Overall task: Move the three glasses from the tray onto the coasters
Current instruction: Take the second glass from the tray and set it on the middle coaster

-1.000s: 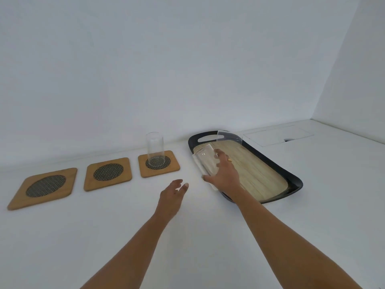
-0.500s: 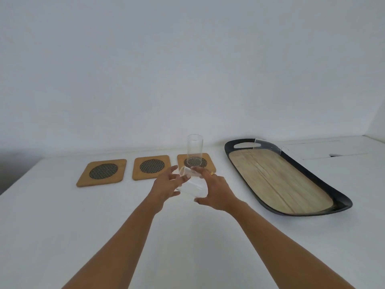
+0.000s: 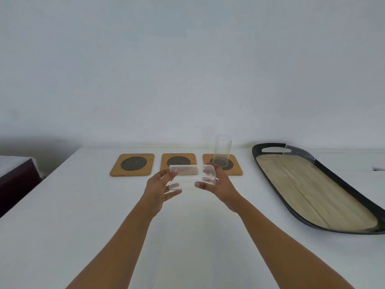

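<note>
My left hand (image 3: 160,190) and my right hand (image 3: 221,184) hold a clear glass (image 3: 191,176) between them. It lies on its side above the white table, just in front of the middle coaster (image 3: 178,160). The left coaster (image 3: 132,164) is bare. On the right coaster (image 3: 236,171) a second clear glass (image 3: 222,150) stands upright. A third clear glass (image 3: 300,153) is faintly visible at the far end of the black-rimmed wooden tray (image 3: 270,145), off to the right.
The white table (image 3: 104,215) ends at a wall behind the coasters, and its left edge runs diagonally. Dark furniture (image 3: 16,180) stands beyond that edge. A recessed panel (image 3: 354,161) sits in the table top behind the tray.
My right hand carried the glass from the tray leftward to in front of the coasters. My left hand came up and took its other end. The glass has tipped onto its side.
</note>
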{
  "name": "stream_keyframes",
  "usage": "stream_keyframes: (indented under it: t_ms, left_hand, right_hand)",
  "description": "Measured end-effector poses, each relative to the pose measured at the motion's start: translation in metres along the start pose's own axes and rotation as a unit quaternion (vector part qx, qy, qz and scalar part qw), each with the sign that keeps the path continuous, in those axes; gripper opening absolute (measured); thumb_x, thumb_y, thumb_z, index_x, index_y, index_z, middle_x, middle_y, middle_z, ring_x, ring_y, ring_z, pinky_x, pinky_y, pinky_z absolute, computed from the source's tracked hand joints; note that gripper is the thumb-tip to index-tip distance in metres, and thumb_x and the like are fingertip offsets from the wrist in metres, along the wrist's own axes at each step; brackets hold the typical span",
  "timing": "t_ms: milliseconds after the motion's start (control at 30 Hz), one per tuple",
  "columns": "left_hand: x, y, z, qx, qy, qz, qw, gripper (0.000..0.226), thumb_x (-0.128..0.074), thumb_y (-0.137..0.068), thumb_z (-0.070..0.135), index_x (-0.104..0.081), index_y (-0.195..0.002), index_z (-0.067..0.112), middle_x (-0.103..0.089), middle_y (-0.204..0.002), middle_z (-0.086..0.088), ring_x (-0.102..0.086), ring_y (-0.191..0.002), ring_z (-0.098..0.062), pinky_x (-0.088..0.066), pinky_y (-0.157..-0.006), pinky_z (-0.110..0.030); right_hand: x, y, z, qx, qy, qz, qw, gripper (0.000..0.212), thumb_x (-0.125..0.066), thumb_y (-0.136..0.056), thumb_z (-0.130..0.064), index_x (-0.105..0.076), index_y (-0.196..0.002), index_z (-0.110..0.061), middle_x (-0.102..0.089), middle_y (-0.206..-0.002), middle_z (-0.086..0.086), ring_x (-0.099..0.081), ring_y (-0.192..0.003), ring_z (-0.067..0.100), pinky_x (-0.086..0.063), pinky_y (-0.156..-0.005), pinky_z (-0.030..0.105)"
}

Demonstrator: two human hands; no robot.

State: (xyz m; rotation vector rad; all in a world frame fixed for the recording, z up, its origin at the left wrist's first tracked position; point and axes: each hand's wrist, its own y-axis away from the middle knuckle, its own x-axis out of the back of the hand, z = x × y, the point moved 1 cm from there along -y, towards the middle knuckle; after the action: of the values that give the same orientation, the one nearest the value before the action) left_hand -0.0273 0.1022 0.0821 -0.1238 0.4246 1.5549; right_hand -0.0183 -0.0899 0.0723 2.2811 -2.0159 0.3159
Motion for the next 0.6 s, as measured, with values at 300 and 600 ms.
stream_keyframes:
  t_ms: [300,600]
  left_hand:
    - [0.022,-0.01,0.003,0.021,0.092,0.015,0.995,0.015,-0.061,-0.087,0.022,-0.055,-0.097,0.013,-0.051,-0.096,-0.009,-0.061,-0.086,-0.026,-0.056,-0.076,-0.037]
    - [0.044,-0.029,-0.006,0.017,0.04,-0.008,0.999,0.037,-0.065,-0.084,0.014,-0.048,-0.116,0.007,-0.063,-0.095,-0.006,-0.059,-0.098,-0.022,-0.052,-0.079,-0.032]
  right_hand:
    - [-0.056,-0.022,-0.006,-0.046,-0.351,0.003,0.935,0.032,-0.063,-0.086,-0.008,-0.052,-0.116,-0.011,-0.062,-0.098,0.0,-0.057,-0.094,0.013,-0.046,-0.084,0.024]
    - [-0.078,-0.037,-0.008,-0.086,-0.379,0.026,0.921,0.045,-0.064,-0.086,-0.022,-0.047,-0.127,-0.024,-0.059,-0.112,-0.001,-0.059,-0.103,0.019,-0.051,-0.085,0.034]
